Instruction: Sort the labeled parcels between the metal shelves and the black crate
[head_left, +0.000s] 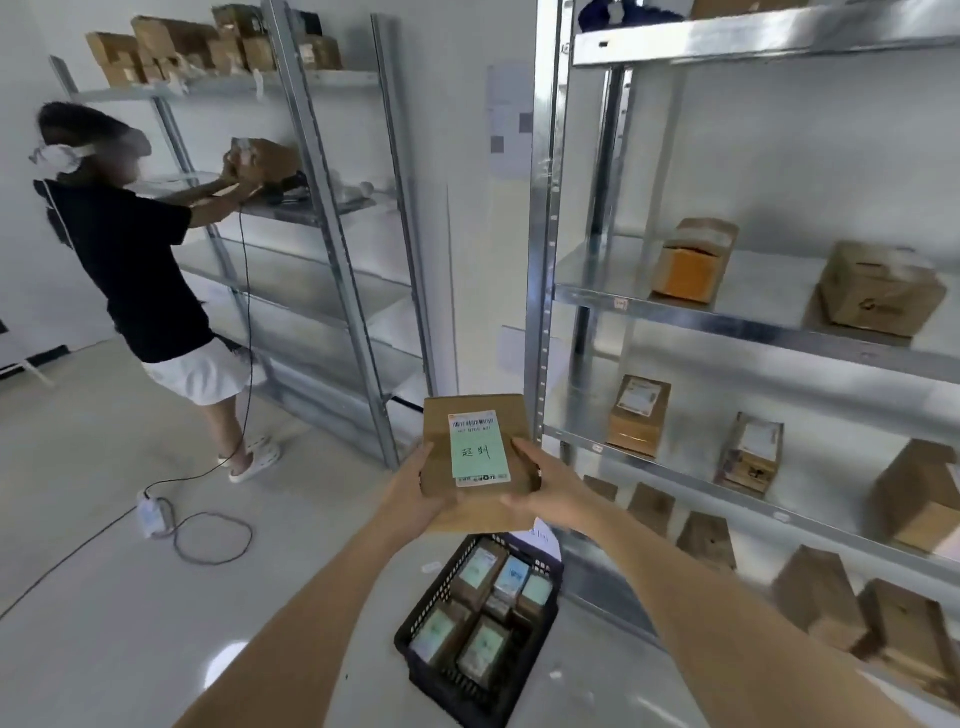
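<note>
I hold a brown cardboard parcel (441, 441) with a green and white label facing me, in front of my chest. My left hand (415, 480) grips its left edge and my right hand (545, 486) grips its right edge. Below on the floor stands the black crate (415, 642) with several labeled parcels packed upright in it. The metal shelves (727, 317) at my right carry several brown parcels on the middle and lower levels.
Another person in a black top stands at the left, placing a box on a second metal shelf unit (332, 218). A cable (208, 540) and a small white device (153, 514) lie on the floor by that person's feet.
</note>
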